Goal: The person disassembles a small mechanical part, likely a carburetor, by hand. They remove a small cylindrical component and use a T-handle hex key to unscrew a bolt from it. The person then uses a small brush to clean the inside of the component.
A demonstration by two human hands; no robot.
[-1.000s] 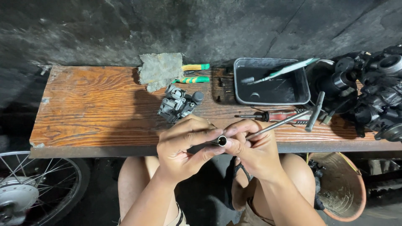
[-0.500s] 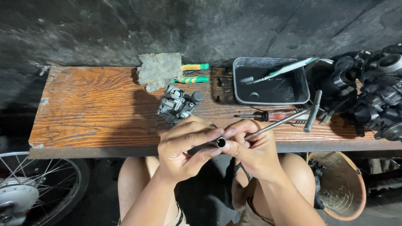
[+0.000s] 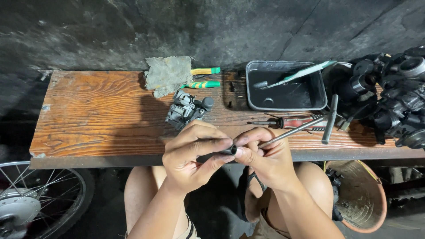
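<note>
My left hand [image 3: 192,152] grips a short dark metal tube [image 3: 225,152] by its body, open end toward my right hand. My right hand [image 3: 261,155] pinches that end with thumb and forefinger and also holds a long thin metal rod [image 3: 292,131] that slants up to the right over the bench edge. Both hands meet just in front of the wooden bench [image 3: 102,119]. A grey metal carburetor-like part [image 3: 185,109] lies on the bench just beyond my left hand.
A grey cloth [image 3: 167,75] and green-yellow handled pliers [image 3: 204,78] lie at the back. A dark tray [image 3: 285,86] holds a brush. A red-handled screwdriver [image 3: 290,121], a dark bar [image 3: 330,119], black engine parts [image 3: 394,97], a bucket [image 3: 361,194] and a wheel [image 3: 31,199] surround me.
My hands stay together at the tube; the fingers have shifted only slightly. Nothing on the bench has moved.
</note>
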